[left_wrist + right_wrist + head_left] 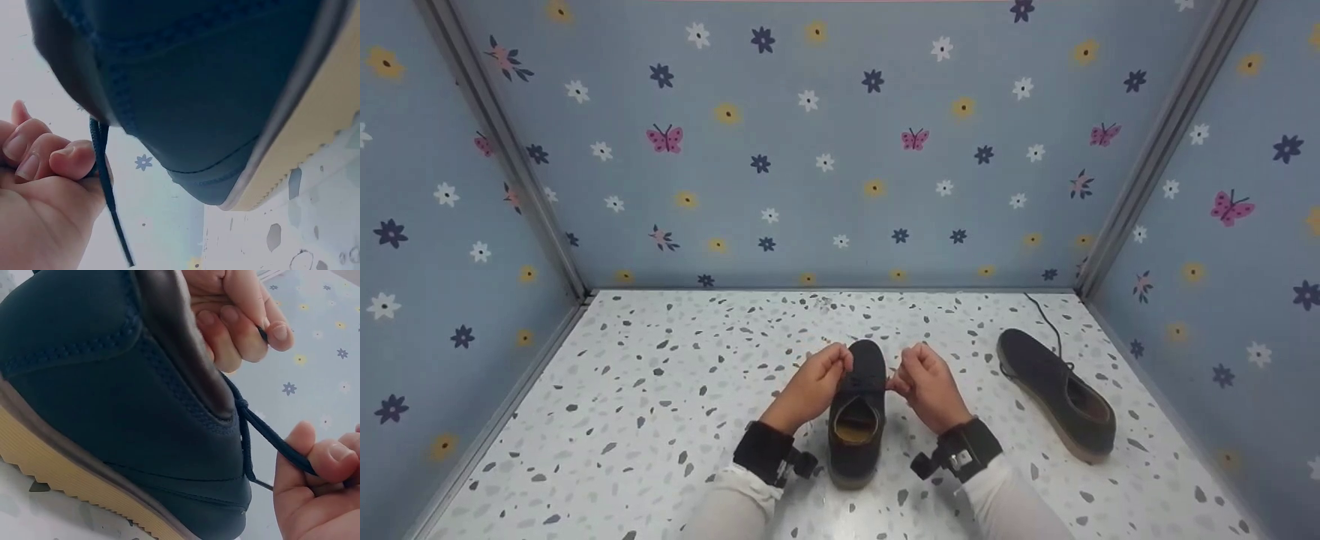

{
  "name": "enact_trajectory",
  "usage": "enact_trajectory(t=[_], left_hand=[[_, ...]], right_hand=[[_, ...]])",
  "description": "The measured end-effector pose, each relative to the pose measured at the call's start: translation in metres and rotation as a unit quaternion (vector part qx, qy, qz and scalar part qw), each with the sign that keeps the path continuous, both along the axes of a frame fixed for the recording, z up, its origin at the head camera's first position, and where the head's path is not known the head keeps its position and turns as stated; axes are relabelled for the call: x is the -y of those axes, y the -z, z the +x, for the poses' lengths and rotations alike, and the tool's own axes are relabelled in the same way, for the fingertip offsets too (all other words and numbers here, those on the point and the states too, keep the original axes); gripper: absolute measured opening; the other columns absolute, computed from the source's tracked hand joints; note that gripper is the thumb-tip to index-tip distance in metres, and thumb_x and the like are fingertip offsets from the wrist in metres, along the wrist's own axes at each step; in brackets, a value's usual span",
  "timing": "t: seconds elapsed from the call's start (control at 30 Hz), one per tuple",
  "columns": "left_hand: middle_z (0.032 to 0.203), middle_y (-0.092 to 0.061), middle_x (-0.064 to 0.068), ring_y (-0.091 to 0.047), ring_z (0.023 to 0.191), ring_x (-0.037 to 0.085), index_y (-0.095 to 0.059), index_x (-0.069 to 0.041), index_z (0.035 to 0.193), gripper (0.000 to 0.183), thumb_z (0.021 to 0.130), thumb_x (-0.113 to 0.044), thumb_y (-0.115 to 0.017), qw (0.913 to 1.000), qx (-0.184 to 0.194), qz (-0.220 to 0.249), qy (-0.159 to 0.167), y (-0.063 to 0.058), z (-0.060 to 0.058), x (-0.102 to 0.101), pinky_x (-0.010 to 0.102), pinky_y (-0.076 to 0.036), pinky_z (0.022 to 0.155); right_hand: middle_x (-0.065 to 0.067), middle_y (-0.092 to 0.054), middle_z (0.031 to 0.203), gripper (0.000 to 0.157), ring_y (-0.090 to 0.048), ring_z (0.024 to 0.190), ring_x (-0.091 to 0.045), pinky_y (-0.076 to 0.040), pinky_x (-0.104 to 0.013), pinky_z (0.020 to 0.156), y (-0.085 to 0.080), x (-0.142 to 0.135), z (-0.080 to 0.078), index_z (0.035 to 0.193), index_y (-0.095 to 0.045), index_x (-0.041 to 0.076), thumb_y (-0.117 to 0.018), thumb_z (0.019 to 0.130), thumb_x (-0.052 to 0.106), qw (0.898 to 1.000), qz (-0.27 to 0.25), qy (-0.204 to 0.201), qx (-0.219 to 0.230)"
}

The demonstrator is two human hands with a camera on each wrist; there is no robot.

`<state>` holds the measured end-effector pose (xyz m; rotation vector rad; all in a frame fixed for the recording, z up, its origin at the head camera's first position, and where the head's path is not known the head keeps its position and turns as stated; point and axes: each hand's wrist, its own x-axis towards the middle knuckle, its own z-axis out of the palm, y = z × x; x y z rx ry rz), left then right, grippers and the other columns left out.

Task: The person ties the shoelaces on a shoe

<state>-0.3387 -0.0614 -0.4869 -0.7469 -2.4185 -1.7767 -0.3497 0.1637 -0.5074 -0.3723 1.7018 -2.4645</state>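
A dark shoe [851, 463] with a light tan sole stands on the floor between the two hands, its toe pointing away. The left hand [810, 386] is beside its left front, fingers curled and pinching one end of the shoelace [107, 174]; a loose tip hangs below in the left wrist view. On the other side, the right hand [928, 386] grips the other part of the lace [278, 441], which runs taut from a knot [242, 404] at the throat of the shoe. Part of the lace inside each hand is hidden by the fingers.
A second dark shoe [1050, 397] lies to the right, its lace [1046, 319] trailing toward the back wall. The speckled white floor [660, 420] is bounded by blue panels [825, 150] printed with flowers and butterflies. Each wrist wears a black strap with a small camera.
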Motion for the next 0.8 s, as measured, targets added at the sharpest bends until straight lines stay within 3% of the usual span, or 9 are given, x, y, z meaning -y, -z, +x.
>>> enact_trajectory(t=[0.37, 0.57, 0.67, 0.8], left_hand=[[0.083, -0.044, 0.001, -0.044, 0.074, 0.011, -0.056, 0.003, 0.098, 0.020, 0.109, -0.004, -0.041, 0.9999, 0.006, -0.008, 0.009, -0.0007, -0.0001, 0.0034, 0.025, -0.039, 0.070], [0.081, -0.043, 0.001, -0.044, 0.072, 0.010, -0.057, 0.002, 0.098, 0.019, 0.108, -0.003, -0.042, 0.9997, 0.002, -0.022, 0.006, -0.0012, 0.0009, 0.0036, 0.025, -0.039, 0.070], [0.081, -0.043, 0.001, -0.043, 0.072, 0.010, -0.056, 0.001, 0.099, 0.018, 0.108, -0.004, -0.041, 0.9998, 0.009, -0.013, 0.009, -0.0005, 0.0006, 0.0038, 0.025, -0.038, 0.070], [0.078, -0.043, 0.001, -0.043, 0.068, 0.011, -0.054, 0.005, 0.104, 0.020, 0.110, -0.007, -0.038, 0.9982, 0.047, 0.029, 0.026, 0.0003, 0.0011, 0.0065, 0.024, -0.039, 0.065]], right_hand=[[0.005, -0.033, 0.066, 0.030, -0.036, 0.059, -0.011, -0.052, -0.031, 0.072, -0.0013, -0.0024, -0.0004, 0.083, -0.037, 0.011, -0.041, 0.113, 0.015, 1.000, 0.003, 0.003, 0.000], [0.005, -0.036, 0.066, 0.031, -0.041, 0.060, -0.010, -0.055, -0.028, 0.071, -0.0010, -0.0023, -0.0008, 0.083, -0.038, 0.012, -0.045, 0.113, 0.018, 1.000, 0.014, 0.004, -0.003], [0.006, -0.036, 0.066, 0.031, -0.041, 0.060, -0.010, -0.054, -0.029, 0.072, -0.0021, -0.0026, 0.0001, 0.083, -0.037, 0.012, -0.045, 0.113, 0.018, 1.000, 0.015, -0.004, -0.002], [0.003, -0.043, 0.070, 0.030, -0.048, 0.066, -0.013, -0.057, -0.034, 0.080, -0.0030, -0.0048, 0.0001, 0.084, -0.038, 0.012, -0.044, 0.113, 0.017, 1.000, 0.016, -0.017, -0.001]])
